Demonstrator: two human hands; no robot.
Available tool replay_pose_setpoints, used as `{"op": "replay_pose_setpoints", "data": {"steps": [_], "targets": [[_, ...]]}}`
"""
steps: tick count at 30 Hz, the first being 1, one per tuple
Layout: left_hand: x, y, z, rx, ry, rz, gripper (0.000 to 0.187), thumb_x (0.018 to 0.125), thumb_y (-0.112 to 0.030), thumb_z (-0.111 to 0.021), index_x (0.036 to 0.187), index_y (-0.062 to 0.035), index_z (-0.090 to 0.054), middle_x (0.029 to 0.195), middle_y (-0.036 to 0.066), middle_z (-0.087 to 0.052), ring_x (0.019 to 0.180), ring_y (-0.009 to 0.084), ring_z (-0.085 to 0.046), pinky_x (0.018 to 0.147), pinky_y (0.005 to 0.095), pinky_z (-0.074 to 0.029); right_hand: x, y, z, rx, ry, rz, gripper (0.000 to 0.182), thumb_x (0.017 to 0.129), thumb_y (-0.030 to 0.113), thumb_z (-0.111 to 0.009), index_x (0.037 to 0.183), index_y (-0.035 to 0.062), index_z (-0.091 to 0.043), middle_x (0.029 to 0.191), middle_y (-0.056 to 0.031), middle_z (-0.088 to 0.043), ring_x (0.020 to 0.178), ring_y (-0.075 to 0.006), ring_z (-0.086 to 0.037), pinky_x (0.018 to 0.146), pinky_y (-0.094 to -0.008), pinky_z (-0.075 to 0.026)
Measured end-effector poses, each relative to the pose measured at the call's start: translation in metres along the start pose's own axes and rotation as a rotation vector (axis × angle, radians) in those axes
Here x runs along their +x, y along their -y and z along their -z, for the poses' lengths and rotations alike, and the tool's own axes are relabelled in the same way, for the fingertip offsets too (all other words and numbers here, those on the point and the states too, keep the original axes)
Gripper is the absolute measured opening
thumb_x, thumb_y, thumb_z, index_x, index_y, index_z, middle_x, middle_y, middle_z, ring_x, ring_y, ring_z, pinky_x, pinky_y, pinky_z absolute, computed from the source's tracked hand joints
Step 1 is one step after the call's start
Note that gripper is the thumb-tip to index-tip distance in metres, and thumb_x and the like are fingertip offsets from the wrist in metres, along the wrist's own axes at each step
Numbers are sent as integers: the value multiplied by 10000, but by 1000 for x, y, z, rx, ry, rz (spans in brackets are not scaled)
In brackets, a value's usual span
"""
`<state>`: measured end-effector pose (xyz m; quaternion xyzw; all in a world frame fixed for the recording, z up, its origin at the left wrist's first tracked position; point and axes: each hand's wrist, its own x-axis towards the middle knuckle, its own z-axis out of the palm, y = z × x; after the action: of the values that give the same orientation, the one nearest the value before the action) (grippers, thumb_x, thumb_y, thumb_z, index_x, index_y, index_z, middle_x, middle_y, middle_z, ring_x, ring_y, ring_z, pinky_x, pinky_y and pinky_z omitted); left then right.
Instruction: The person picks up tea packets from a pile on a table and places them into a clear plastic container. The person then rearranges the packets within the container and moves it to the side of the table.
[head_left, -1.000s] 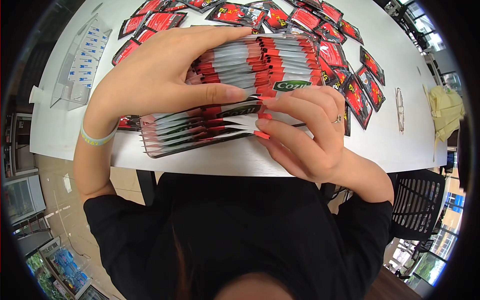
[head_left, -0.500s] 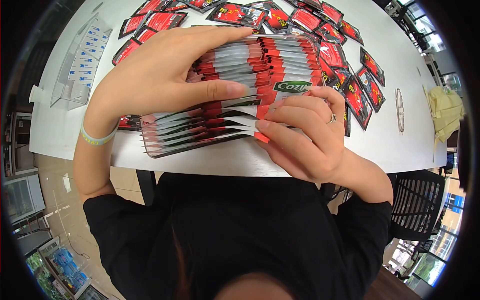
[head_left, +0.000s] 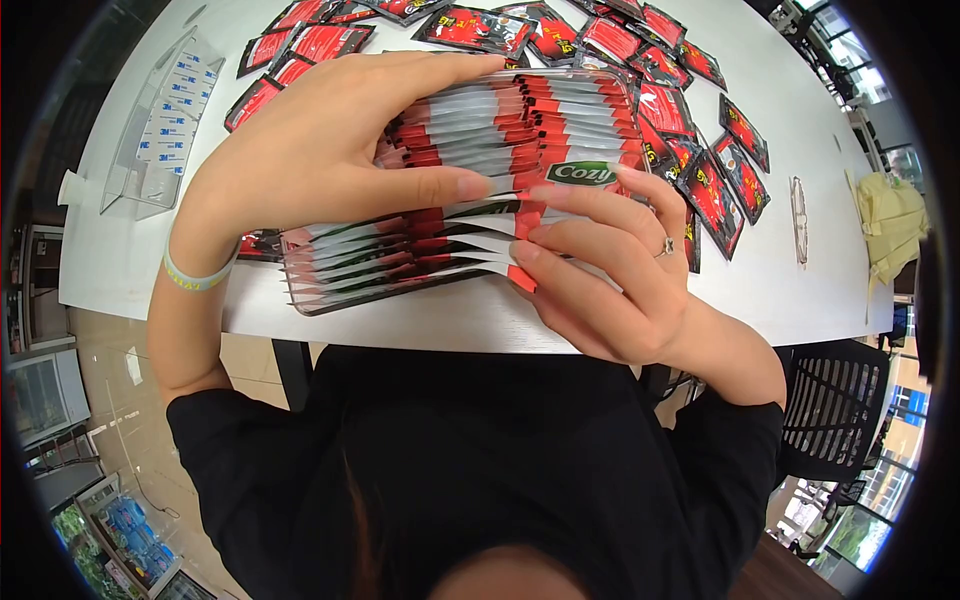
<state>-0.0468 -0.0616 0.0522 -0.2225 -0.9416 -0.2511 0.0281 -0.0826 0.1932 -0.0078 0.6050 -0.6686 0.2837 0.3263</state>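
A clear tray (head_left: 372,303) lies tilted on the table, packed with two rows of red, white and black packets (head_left: 585,122) standing on edge. Across the tray's upper left side reaches my left hand (head_left: 320,150), its thumb pressed on the packets and its fingers curved over the far edge. My right hand (head_left: 620,260) is at the near right, its fingertips pinching the ends of several packets. A green "Cozy" label (head_left: 582,174) shows on a packet just above those fingertips.
Many loose red and black packets (head_left: 717,203) are scattered at the back and right of the white table (head_left: 790,297). An empty clear holder (head_left: 140,150) stands at the left. A clear strip (head_left: 800,222) and a yellow bag (head_left: 890,225) are at the right.
The index finger of my right hand has straightened and moved left along the packets below the "Cozy" label. My left hand has barely moved.
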Motion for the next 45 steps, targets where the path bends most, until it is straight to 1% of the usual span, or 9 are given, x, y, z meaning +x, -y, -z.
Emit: {"op": "replay_pose_setpoints", "data": {"steps": [5, 7, 17, 22, 26, 28, 32, 34, 45], "targets": [[0, 0, -2, 2, -36, -35, 723, 765, -186, -784, 1418, -60, -501, 1257, 175, -636, 1109, 308, -627, 975, 366, -467, -1, -5, -1, 80, -11, 79, 281, 670, 82, -726, 948, 39, -715, 982, -70, -651, 901, -207, -626, 866, -388, -475], [0, -2, 1, -12, 16, 32, 709, 780, -210, -770, 1418, -58, -501, 1259, 179, -634, 1110, 311, -627, 977, 370, -465, 1, -4, -3, 169, -32, 35, 285, 671, 80, -716, 950, 21, -711, 1015, -105, -655, 870, -211, -612, 813, -362, -491], [2, 1, 2, 12, 32, 10, 694, 806, -260, -738, 1421, -46, -496, 1275, 193, -624, 1128, 319, -621, 991, 382, -457, 6, 4, -2, 168, -15, -92, 451, 608, 83, -764, 1048, 27, -686, 1020, -77, -655, 851, -218, -609, 812, -364, -420], [2, 0, 2, 5, 37, 21, 698, 808, -258, -736, 1424, -42, -490, 1259, 188, -630, 1102, 306, -627, 970, 371, -464, 7, 5, 5, 88, 126, -131, 485, 589, 151, -798, 1045, 32, -688, 1019, -56, -615, 872, -220, -589, 818, -404, -393], [1, -2, 3, -13, 51, 47, 695, 812, -257, -735, 1426, -44, -489, 1233, 186, -639, 1056, 296, -632, 941, 362, -470, 7, 5, 5, 48, 148, -121, 465, 583, 170, -802, 1017, 41, -693, 1064, -67, -611, 932, -230, -587, 840, -420, -394], [1, 0, 2, -17, 27, 23, 691, 811, -256, -737, 1424, -50, -493, 1204, 183, -650, 1008, 288, -637, 903, 351, -481, 7, 5, 0, 38, 50, -110, 439, 581, 178, -803, 987, 50, -697, 1100, -81, -614, 997, -248, -593, 872, -425, -398], [1, -2, 2, -47, 31, 62, 684, 811, -256, -741, 1419, -57, -500, 1192, 176, -657, 984, 283, -643, 871, 340, -491, 5, 5, -2, -7, 57, -84, 434, 574, 182, -805, 974, 52, -697, 1139, -93, -619, 1042, -263, -599, 893, -425, -401], [0, 1, -1, 5, -14, 5, 676, 812, -259, -745, 1413, -60, -507, 1185, 167, -663, 959, 280, -644, 844, 337, -496, 4, 4, -3, -8, 46, -66, 440, 571, 182, -807, 976, 52, -696, 1165, -103, -620, 1062, -271, -600, 889, -419, -405], [0, 0, -1, 5, -22, -4, 677, 809, -261, -748, 1412, -63, -510, 1170, 167, -666, 928, 283, -640, 826, 336, -497, 4, 4, -3, -4, 11, -93, 394, 594, 190, -807, 962, 82, -715, 1198, -106, -612, 986, -240, -583, 867, -392, -402]]}}
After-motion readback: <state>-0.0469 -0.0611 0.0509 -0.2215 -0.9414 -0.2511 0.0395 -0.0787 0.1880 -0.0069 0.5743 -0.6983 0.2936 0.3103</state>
